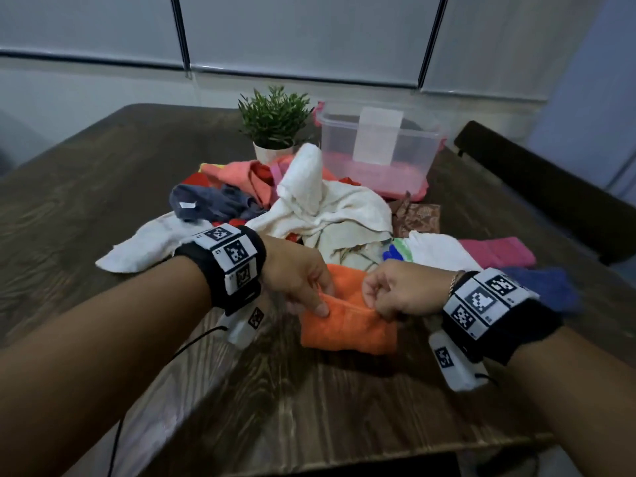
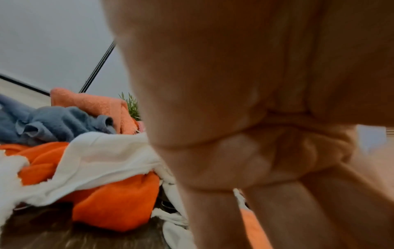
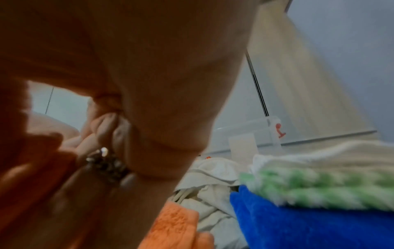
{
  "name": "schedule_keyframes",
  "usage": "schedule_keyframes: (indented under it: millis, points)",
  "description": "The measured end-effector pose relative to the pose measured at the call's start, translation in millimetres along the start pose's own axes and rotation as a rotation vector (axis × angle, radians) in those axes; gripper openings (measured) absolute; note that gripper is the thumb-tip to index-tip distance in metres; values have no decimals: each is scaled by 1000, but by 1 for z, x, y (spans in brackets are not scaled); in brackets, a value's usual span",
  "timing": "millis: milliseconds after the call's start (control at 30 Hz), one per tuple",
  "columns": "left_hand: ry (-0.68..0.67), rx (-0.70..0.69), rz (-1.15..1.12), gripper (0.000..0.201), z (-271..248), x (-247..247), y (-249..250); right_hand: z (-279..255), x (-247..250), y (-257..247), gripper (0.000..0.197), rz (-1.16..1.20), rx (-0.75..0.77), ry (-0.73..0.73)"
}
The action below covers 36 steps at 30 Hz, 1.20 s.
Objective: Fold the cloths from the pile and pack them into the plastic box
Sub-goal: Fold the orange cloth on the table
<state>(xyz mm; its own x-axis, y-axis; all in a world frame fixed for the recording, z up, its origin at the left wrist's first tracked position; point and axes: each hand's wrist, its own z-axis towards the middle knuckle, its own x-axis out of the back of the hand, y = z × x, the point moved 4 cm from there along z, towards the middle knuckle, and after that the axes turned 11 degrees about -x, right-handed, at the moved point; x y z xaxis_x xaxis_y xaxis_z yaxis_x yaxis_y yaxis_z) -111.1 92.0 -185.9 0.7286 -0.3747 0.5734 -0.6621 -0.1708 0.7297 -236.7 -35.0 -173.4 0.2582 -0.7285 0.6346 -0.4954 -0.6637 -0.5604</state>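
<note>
Orange cloth [image 1: 347,325] pinched by left hand [image 1: 296,273], right hand [image 1: 399,290]

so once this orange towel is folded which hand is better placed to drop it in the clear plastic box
Probably the right hand. Both hands pinch the folded orange terry towel, left hand too, but the clear plastic box stands at the table's far right, on the right hand's side, beyond the cloth pile.
</note>
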Motion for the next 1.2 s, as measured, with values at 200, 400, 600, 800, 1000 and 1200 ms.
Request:
schedule_keyframes:
  millis: [200,400,600,800,1000,1200]
  points:
    - [116,107,-136,22,6,9,-10,16,15,21,15,213,-124,130]
    - [397,181,175,17,24,27,-27,30,26,36,14,208,-159,374]
    - [430,300,207,37,35,24,-27,42,30,36,22,-233,-168,486]
    - [336,297,419,49,41,17,-22,49,12,23,22,-460,0,447]
    - [326,254,431,28,46,14,-10,51,9,19,63,-527,-4,481]
    - [739,9,7,27,31,38,2,41,25,7,29,-142,112,484]
